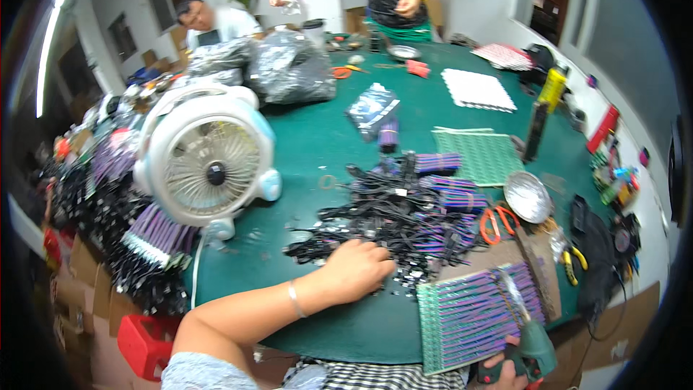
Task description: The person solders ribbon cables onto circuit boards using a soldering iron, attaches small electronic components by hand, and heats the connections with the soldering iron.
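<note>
This looks like an assembly workshop: black cables lie heaped on a big green table, with a green handheld tool, yellow-handled pliers and orange-handled scissors among them; cardboard boxes stand around the edges.

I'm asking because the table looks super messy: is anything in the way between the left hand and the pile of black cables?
No, nothing visible does: the left hand is right at the near edge of the pile of black cables. The white fan stands off to the left, not between them.
</note>
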Motion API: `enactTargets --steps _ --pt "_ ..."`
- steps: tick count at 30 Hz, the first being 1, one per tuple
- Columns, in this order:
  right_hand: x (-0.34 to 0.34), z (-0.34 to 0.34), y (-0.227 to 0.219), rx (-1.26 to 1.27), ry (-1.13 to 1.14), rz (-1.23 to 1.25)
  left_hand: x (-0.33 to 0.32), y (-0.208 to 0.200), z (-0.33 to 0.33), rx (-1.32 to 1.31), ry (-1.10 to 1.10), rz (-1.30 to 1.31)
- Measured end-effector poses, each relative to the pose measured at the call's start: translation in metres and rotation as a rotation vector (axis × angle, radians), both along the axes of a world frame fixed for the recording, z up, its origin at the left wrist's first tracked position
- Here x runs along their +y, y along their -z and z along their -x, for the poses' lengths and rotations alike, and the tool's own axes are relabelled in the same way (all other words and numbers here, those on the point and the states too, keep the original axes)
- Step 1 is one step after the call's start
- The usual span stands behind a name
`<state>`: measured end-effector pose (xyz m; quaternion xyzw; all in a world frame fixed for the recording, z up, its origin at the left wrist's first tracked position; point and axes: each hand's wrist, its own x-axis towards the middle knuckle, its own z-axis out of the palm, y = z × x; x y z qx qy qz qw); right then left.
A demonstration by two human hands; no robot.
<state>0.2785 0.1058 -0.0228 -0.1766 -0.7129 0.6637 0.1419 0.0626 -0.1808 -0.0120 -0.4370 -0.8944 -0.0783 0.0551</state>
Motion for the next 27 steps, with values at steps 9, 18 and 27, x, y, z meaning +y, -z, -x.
enactTargets --steps 9,18,27 --pt "-0.026 0.016 -0.009 0.091 -0.007 0.181 0.005 0.011 -0.006 -0.119 -0.129 -0.319" --pt "-0.051 0.034 -0.012 -0.003 -0.160 0.461 0.055 0.005 -0.084 -1.178 -0.099 -0.919" --pt "-0.065 0.044 -0.019 -0.072 -0.149 0.023 0.094 0.033 -0.109 -1.705 0.123 -1.378"
